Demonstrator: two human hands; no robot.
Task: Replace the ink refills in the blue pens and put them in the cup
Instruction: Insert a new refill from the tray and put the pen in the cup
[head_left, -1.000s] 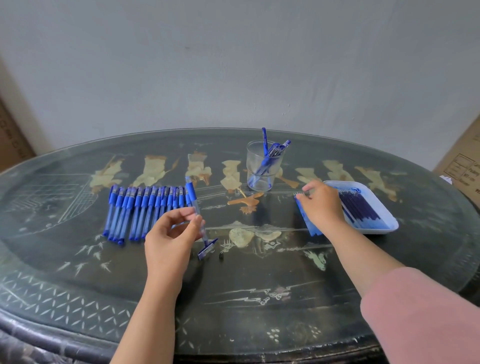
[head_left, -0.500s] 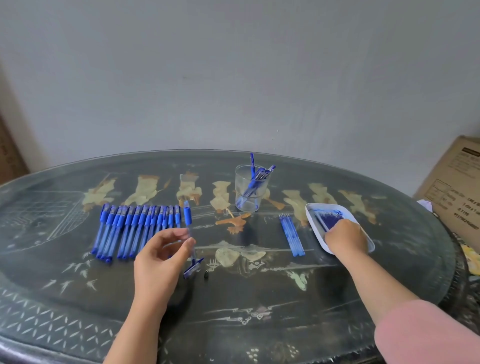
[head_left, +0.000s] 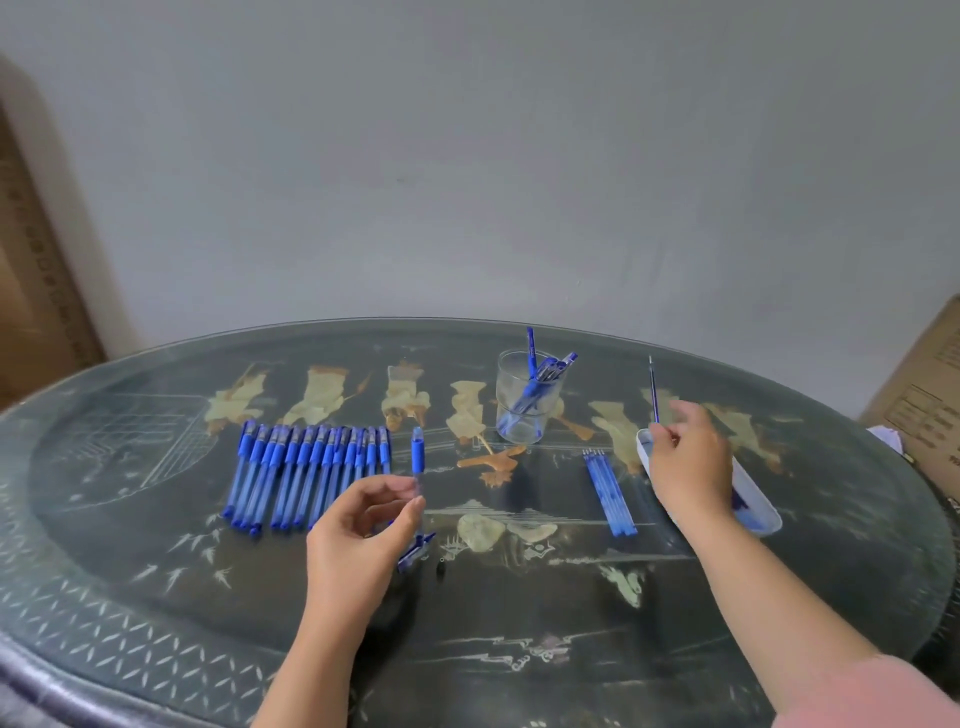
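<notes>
Pen barrel (head_left: 417, 454), clear plastic with blue grip, pinched upright in left hand (head_left: 358, 530), frame centre. Thin blue ink refill (head_left: 653, 389) pinched in right hand (head_left: 688, 462) over white tray (head_left: 766, 512), right.

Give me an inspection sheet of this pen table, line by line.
Surface: dark inlaid table under glass.
Job's things: row of pens; cup holding pens; loose refills; tray with blue refills inside.
Clutter: cap and a small dark bit beside the left hand.
Grips: left hand pinches a pen; right hand pinches one refill above the tray.
Cables: nothing seen.
Surroundings: plain wall; right box; left box.
</notes>
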